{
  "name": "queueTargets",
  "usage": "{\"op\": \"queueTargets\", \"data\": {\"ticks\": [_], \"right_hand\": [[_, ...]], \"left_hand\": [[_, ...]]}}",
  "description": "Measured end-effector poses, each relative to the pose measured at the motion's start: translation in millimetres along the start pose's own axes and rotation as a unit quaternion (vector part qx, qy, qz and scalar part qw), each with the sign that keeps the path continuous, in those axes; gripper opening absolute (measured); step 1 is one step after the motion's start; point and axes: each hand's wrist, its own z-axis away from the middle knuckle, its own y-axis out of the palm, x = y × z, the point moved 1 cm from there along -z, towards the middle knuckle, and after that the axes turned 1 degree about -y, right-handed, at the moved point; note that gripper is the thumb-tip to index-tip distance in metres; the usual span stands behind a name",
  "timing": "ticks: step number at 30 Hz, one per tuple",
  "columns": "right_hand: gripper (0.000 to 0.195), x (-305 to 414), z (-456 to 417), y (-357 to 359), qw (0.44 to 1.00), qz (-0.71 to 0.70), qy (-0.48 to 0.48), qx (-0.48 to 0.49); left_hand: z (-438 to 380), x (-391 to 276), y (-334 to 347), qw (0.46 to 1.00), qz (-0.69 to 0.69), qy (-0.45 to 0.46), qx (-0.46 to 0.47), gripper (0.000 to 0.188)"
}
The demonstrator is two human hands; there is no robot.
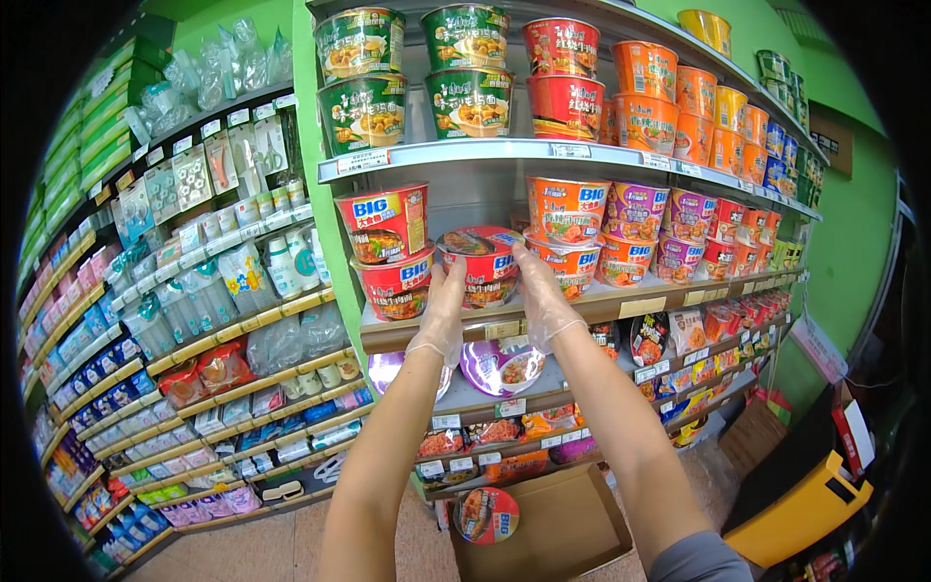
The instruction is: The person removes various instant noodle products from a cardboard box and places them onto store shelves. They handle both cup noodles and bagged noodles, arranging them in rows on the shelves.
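Both my hands wear clear plastic gloves and reach to a store shelf (640, 295). Between them sits a red instant noodle bucket (481, 265) with a printed lid, upright on the shelf. My left hand (440, 309) lies along its left side, and my right hand (545, 295) is at its right side. To the left stand two stacked red noodle buckets (389, 251). On the right is a stack of orange noodle buckets (566, 211), partly behind my right hand. A single red noodle bucket (487, 515) stands in an open cardboard box (553, 524) on the floor.
Above, another shelf (465, 151) holds green noodle buckets (469, 102) and red ones. Purple-lidded bowls (502, 367) sit on the shelf below my hands. Household goods hang and stand on the left shelving (240, 320). A yellow plastic object (800, 513) stands at the lower right.
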Motion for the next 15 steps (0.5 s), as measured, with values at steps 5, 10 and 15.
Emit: {"op": "queueTargets", "data": {"ticks": [5, 10, 15], "right_hand": [[0.065, 0.3, 4.9, 1.9, 0.999, -0.038, 0.000, 0.012], [0.049, 2.3, 11.8, 10.3, 0.998, -0.054, -0.004, -0.045], [0.043, -10.5, 0.1, 2.1, 0.996, -0.066, -0.038, -0.036]], "left_hand": [[25.9, -11.2, 10.6, 1.000, 0.001, -0.008, 0.026, 0.095], [29.7, -7.9, 6.5, 1.000, -0.028, 0.009, 0.009, 0.092], [26.8, 0.5, -0.2, 0.993, -0.052, 0.085, 0.061, 0.093]]}}
